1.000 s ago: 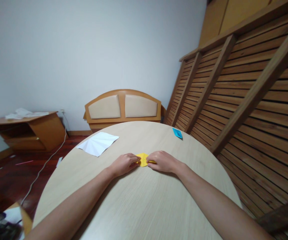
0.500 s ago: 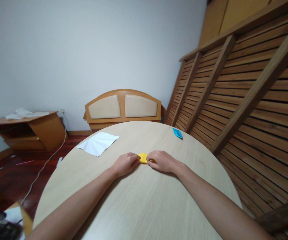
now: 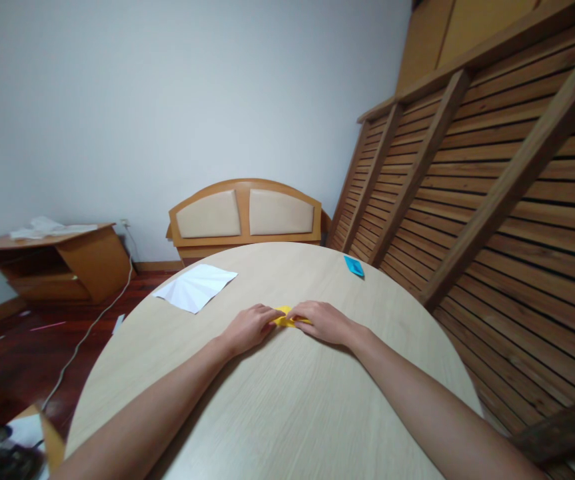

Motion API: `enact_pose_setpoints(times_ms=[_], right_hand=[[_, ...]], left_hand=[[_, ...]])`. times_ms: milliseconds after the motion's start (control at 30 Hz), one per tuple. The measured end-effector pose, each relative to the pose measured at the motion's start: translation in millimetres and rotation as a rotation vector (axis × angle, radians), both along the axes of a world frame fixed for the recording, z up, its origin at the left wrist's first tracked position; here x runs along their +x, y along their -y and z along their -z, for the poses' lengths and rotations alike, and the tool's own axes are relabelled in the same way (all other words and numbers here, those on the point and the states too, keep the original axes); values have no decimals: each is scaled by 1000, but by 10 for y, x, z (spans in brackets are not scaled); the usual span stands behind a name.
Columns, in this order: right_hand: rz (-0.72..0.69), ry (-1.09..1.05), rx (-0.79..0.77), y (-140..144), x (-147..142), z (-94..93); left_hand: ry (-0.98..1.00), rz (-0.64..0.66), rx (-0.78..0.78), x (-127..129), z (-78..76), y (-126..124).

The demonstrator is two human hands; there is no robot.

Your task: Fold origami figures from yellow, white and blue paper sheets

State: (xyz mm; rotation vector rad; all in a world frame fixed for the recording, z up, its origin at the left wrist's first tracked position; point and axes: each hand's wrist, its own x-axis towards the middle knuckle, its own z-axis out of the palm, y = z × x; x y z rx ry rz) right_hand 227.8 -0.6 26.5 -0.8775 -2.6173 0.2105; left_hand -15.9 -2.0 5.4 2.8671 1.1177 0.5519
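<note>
A small folded yellow paper (image 3: 285, 317) lies flat on the round light-wood table (image 3: 277, 407), mostly covered by my fingers. My left hand (image 3: 248, 327) presses its left side with curled fingertips. On its right side my right hand (image 3: 321, 322) pinches and presses the paper, and the fingertips of both hands nearly meet over it. Only a narrow strip of yellow shows between them.
A creased white sheet (image 3: 195, 285) lies at the table's far left. A small blue folded paper (image 3: 354, 266) sits near the far right edge. Behind the table stand a padded headboard (image 3: 245, 215), a slatted wooden frame (image 3: 487, 200) on the right and a low cabinet (image 3: 52, 263) on the left.
My two hands have closed in toward each other over the yellow paper, so much less of it shows now. Nothing else on the table has moved.
</note>
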Motion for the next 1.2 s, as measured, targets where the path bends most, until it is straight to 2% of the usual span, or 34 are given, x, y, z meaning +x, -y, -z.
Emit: enact_pose_setpoints(times_ms=[167, 333, 600, 867, 1200], right_hand=[[-30, 4, 20, -27, -3, 49], [-29, -3, 18, -32, 15, 62], [-34, 38, -9, -43, 126, 11], [169, -106, -31, -17, 35, 44], [103, -128, -53, -89, -4, 204]], left_hand=[[-46, 91, 26, -23, -4, -28], [-133, 100, 51, -23, -95, 44], [-109, 146, 64, 23, -179, 160], [-113, 198, 17, 66, -232, 218], [-92, 221, -42, 105, -208, 229]])
